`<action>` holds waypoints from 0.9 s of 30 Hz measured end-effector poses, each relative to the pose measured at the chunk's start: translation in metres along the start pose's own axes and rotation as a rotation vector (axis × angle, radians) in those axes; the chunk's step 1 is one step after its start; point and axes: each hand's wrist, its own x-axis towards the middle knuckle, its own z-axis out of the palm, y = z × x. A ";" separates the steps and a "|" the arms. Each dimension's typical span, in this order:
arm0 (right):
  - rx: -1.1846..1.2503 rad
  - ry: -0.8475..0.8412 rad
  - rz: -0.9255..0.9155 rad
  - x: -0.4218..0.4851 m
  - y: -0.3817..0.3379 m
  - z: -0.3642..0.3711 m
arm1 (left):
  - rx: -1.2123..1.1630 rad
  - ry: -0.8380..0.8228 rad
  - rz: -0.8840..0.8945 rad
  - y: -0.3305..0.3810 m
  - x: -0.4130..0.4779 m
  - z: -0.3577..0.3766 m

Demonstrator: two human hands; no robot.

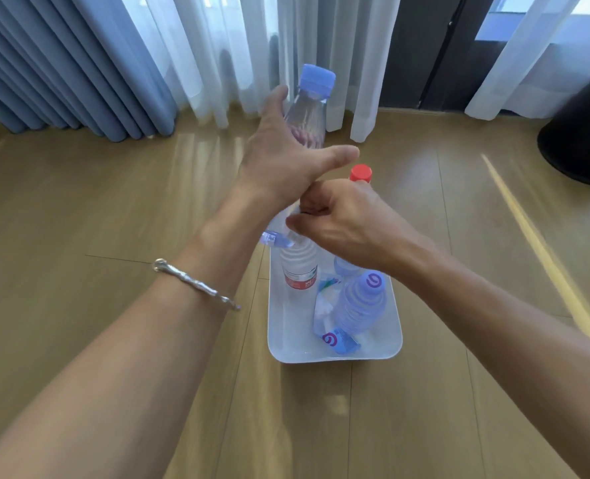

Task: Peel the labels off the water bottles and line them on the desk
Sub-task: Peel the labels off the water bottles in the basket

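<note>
3 bottles (359, 305), maybe 4, plus loose labels (338, 342) in white tub (286, 326)

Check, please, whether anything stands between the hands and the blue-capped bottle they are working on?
Nothing visible does. The left hand grips the blue-capped bottle around its body, and the right hand pinches at its lower part, above the white bin.

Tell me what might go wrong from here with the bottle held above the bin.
The left hand grips the blue-capped bottle tilted above the white bin while the right hand pinches at its lower end; a hard tug might pull it loose onto the bottles below. The right hand also sits close by a red-capped bottle, so a jerk could knock that over.
</note>
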 end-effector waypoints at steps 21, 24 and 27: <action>0.533 -0.156 -0.040 -0.001 0.011 -0.010 | -0.348 -0.287 0.105 0.009 -0.001 -0.058; 0.688 -0.255 0.018 -0.001 0.019 -0.015 | -0.398 -0.338 0.086 0.005 0.001 -0.060; 0.924 -0.386 0.107 -0.003 0.026 -0.022 | -0.507 -0.423 0.075 0.001 0.003 -0.061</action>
